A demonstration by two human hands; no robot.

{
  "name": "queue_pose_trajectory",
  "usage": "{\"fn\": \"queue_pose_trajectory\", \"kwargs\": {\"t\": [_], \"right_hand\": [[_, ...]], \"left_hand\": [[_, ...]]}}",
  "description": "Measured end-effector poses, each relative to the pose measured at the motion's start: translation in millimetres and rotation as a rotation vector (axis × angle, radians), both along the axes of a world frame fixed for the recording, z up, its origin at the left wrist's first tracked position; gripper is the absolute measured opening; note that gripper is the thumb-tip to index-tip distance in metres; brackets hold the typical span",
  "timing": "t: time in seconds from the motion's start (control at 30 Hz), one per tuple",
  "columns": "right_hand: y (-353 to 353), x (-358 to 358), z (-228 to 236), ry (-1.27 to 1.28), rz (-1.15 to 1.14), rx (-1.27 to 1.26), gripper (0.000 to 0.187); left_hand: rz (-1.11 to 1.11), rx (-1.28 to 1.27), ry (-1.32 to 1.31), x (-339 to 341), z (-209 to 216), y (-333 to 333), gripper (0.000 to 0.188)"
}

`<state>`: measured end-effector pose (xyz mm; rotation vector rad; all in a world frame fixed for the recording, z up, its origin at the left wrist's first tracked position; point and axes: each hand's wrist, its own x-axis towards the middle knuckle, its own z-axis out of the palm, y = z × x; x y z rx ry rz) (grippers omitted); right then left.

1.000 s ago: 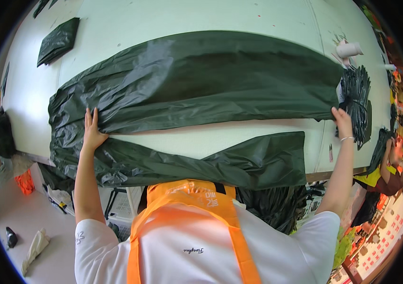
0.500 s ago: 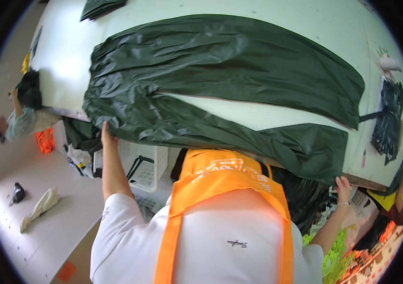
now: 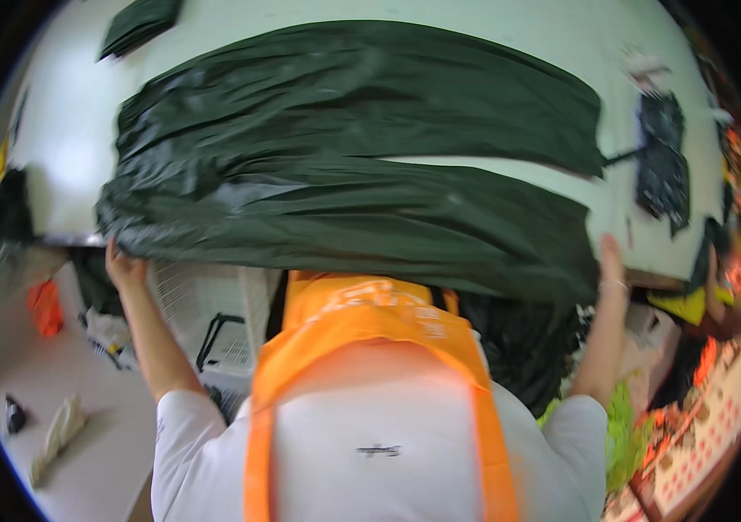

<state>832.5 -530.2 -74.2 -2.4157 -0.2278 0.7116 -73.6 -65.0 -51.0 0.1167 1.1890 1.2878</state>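
Dark green, glossy trousers [image 3: 344, 113] lie spread across the white table [image 3: 57, 130], waist at the left and leg ends at the right. Wrinkles gather near the elastic-looking waist. A narrow gap parts the two legs; the nearer one hangs over the table's front edge. At the near waist corner, my left hand [image 3: 128, 268] has its fingers closed on the fabric. My right hand [image 3: 611, 261] is beside the hem of the nearer leg, fingers pointing away from me. Motion blur hides whether it grips the hem.
A folded dark green piece [image 3: 140, 24] lies at the far left; a black plastic bundle [image 3: 662, 161] lies right of the trousers. Below the table edge stands a white crate [image 3: 235, 304], with dark material [image 3: 518, 348] to its right. Another person [image 3: 13, 261] is at the left.
The nearer leg now lies straighter and closer to the other, narrowing the gap. My right hand has shifted from the hem's near corner farther up along the hem. The whole view has shifted.
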Motion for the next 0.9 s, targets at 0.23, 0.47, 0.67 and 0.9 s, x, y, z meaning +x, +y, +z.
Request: {"fn": "queue_pose_trajectory", "kwargs": {"t": [0.23,0.47,0.67,0.9], "right_hand": [[-29,-78,3,0.19,-0.14,-0.182,0.073],[-67,-116,16,0.384,-0.327,-0.115,0.08],[-136,-95,-2,0.131,0.206,-0.412,0.032],[-10,-21,149,0.042,-0.069,0.76,0.029]], "left_hand": [[0.011,0.01,0.058,-30,-41,-40,0.04],[-0.165,-0.316,0.111,-24,-52,-59,0.04],[-0.293,-0.229,0.08,-8,-43,-46,0.039],[-0.191,0.215,0.087,12,51,20,0.039]]}}
